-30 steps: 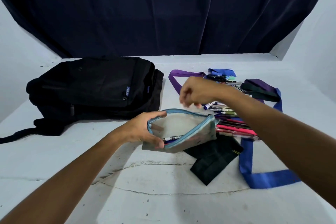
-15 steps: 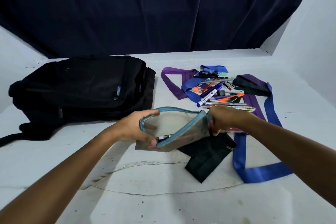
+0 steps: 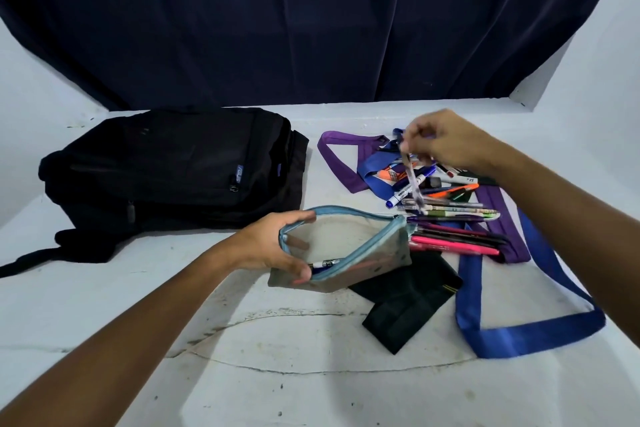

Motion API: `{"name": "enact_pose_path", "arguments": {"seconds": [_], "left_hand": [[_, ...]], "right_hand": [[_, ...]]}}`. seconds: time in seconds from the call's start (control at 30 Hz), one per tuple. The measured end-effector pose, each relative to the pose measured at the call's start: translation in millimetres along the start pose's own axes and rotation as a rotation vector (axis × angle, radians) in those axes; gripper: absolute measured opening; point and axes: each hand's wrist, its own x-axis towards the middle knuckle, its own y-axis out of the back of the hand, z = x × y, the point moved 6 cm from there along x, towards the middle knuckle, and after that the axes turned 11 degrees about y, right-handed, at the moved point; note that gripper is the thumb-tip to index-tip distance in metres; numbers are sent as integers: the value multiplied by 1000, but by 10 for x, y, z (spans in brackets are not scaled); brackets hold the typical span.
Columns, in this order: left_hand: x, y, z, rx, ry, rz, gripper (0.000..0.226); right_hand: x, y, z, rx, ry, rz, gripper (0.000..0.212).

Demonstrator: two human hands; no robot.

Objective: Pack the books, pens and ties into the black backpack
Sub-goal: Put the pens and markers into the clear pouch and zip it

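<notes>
Left grip point(image 3: 277, 246) clamps the open pencil pouch point(image 3: 346, 253); right grip point(image 3: 446, 146) pinches a clear pen point(image 3: 412, 180). Beyond the left grip, the black backpack point(image 3: 173, 166) carries a small unreadable label; white cracked surface point(image 3: 311, 374), dark curtain point(image 3: 311, 21).

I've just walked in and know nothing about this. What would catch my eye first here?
Probably the bright heap of pens and the blue tie and purple tie tangled on the right of the white table. In front, the left hand holds a zip pouch open while the right hand lifts a clear pen above the heap. The black backpack lies flat at the left.
</notes>
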Motion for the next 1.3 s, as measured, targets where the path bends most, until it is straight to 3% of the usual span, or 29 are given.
{"name": "enact_pose_path", "arguments": {"seconds": [0.07,0.17,0.23,0.33,0.43,0.53,0.6,0.7,0.8,0.9,1.0,1.03,1.2,1.3], "left_hand": [[3,1,-6,4,10,7,144],[18,16,-31,22,26,17,143],[29,15,-46,30,26,28,142],[40,6,-40,8,18,29,122],[9,-2,24,7,-29,49,103],[8,-15,46,-20,-54,39,102],[9,-27,27,-42,-37,14,107],[31,5,-37,10,19,37,133],[40,22,-65,39,41,33,136],[50,30,-49,50,46,29,137],[65,29,-36,62,48,18,139],[70,30,-31,76,46,20,140],[67,26,-13,103,44,21,141],[63,30,-10,102,39,28,140]], "right_hand": [[89,2,-277,150,88,124,10],[151,-264,-626,313,193,86,4],[157,-575,-758,267,223,-64,3],[126,-1141,-760,-85,276,-395,6],[79,-1549,-552,-397,236,-601,18],[50,-1638,-452,-374,152,-702,14],[98,-1452,-505,-252,134,-627,10],[225,-915,-515,-103,124,-317,10],[197,-482,-163,-126,33,-137,18],[-46,-502,348,-265,-107,-377,29],[-342,-702,699,-367,-227,-601,16],[-395,-751,737,-403,-225,-605,11],[-443,-892,799,-553,-229,-532,32],[-440,-910,798,-565,-237,-482,30]]}}
